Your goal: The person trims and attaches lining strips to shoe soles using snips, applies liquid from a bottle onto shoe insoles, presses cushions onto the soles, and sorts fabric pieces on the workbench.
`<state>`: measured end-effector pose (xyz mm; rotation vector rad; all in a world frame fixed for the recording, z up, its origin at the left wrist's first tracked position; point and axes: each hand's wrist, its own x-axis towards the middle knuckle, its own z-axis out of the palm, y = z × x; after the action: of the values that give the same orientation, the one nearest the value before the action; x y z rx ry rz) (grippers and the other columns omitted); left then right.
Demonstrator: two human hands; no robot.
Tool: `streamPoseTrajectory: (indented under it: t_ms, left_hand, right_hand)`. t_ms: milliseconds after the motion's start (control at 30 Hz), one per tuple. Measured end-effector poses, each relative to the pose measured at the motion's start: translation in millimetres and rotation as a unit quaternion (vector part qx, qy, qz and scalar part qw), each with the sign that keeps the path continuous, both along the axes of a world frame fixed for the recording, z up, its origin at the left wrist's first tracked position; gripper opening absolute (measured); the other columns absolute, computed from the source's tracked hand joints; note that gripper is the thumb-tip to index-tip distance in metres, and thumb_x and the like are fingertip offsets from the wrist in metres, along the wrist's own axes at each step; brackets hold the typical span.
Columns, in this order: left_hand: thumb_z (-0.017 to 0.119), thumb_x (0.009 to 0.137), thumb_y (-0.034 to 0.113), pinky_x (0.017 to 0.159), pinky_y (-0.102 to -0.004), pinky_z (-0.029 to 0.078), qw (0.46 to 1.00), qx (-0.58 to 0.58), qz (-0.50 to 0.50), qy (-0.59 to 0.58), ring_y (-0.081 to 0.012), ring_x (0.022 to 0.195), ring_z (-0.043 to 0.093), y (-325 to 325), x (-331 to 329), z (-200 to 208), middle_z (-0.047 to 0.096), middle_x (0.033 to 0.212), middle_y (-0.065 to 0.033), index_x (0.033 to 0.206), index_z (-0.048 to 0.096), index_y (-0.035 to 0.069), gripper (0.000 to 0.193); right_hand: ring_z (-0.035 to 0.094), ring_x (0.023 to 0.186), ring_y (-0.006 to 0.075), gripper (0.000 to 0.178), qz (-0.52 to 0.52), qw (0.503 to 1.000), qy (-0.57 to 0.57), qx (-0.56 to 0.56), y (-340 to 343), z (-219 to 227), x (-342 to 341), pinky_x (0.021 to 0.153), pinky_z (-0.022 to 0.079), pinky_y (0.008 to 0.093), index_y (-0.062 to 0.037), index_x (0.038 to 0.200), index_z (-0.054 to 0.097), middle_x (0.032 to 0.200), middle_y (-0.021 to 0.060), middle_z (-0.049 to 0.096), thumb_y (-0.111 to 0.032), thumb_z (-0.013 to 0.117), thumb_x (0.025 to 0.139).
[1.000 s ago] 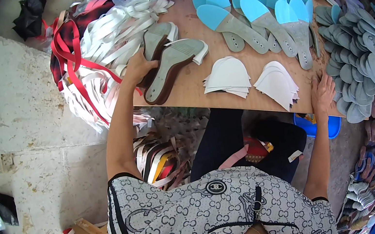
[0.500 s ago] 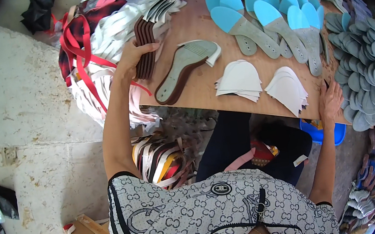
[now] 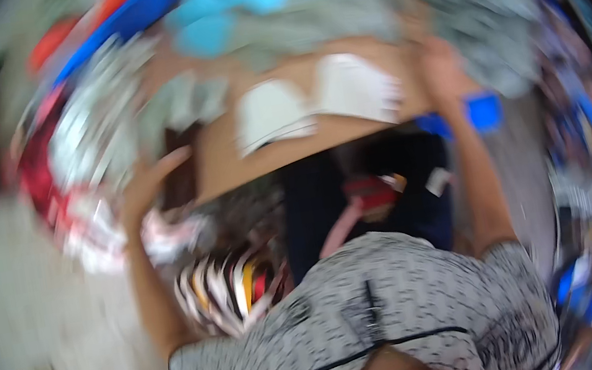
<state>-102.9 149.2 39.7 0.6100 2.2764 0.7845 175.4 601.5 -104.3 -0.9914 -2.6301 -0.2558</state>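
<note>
Brown tabletop (image 3: 220,158), hands (image 3: 145,184) at opposite sides

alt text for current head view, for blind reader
A person's left hand is at brown-sided soles on the left of a brown wooden table; the right hand near piled grey soles. Two rounded white stacks lie between. The picture is blurred.

No lettering can be read through the blur.
</note>
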Motion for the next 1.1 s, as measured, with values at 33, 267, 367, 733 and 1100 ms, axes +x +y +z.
streamPoseTrajectory:
  t_ms: [33, 267, 367, 733, 1100]
  left_hand:
    - [0.06, 0.092, 0.032, 0.101, -0.0329, 0.04, 0.966, 0.189, 0.115, -0.133, -0.0215, 0.112, 0.054, -74.1, -48.7, -68.1, 0.059, 0.123, -0.0128, 0.126, 0.054, -0.004, 0.05]
    - [0.059, 0.093, 0.038, 0.109, -0.0364, 0.031, 0.987, 0.147, 0.048, -0.05, -0.0224, 0.126, 0.043, -102.4, -134.4, -141.1, 0.041, 0.142, -0.0112, 0.144, 0.035, 0.004, 0.066]
    - [0.06, 0.092, 0.038, 0.109, -0.0368, 0.031, 0.987, 0.156, 0.025, 0.035, -0.0226, 0.126, 0.043, 3.5, -47.4, -127.0, 0.04, 0.142, -0.0111, 0.144, 0.035, 0.004, 0.067]
    - [0.063, 0.089, 0.038, 0.108, -0.0382, 0.031, 0.945, 0.306, -0.112, -0.039, -0.0232, 0.126, 0.043, 181.6, 81.7, -83.6, 0.037, 0.144, -0.0104, 0.143, 0.035, 0.004, 0.07]
    - [0.066, 0.086, 0.038, 0.107, -0.0397, 0.031, 0.829, 0.382, -0.251, -0.322, -0.0238, 0.126, 0.043, 305.8, 156.1, -51.0, 0.033, 0.146, -0.0097, 0.143, 0.035, 0.003, 0.074]
  right_hand:
    - [0.059, 0.099, 0.032, 0.027, 0.053, 0.996, 0.051, 0.045, -1.4, -6.6, -15.1, 0.081, 0.049, 0.0433, -0.0039, 0.107, 0.061, 0.105, 0.018, 0.061, -0.022, 0.048, 0.093]
    - [0.051, 0.086, 0.0271, 0.019, 0.075, 0.945, 0.319, -0.004, -68.5, 10.2, 36.5, 0.076, 0.039, 0.0411, -0.0092, 0.086, 0.055, 0.086, 0.0094, 0.049, -0.017, 0.067, 0.075]
    - [0.056, 0.089, 0.0271, 0.02, 0.006, 0.934, 0.358, 0.011, -95.7, 15.9, 138.7, 0.079, 0.041, 0.0404, -0.0094, 0.094, 0.061, 0.088, 0.0081, 0.057, -0.015, 0.069, 0.077]
    - [0.062, 0.077, 0.0143, 0.028, -0.388, 0.638, 0.635, -0.196, -125.9, -5.2, 398.2, 0.071, 0.049, 0.0274, 0.0001, 0.104, 0.063, 0.082, 0.008, 0.065, -0.022, 0.048, 0.096]
    - [0.06, 0.068, 0.0111, 0.02, -0.374, 0.74, 0.559, 0.005, -154.1, 86.2, 505.4, 0.059, 0.049, 0.0267, -0.0025, 0.099, 0.062, 0.08, 0.0039, 0.064, -0.02, 0.052, 0.097]
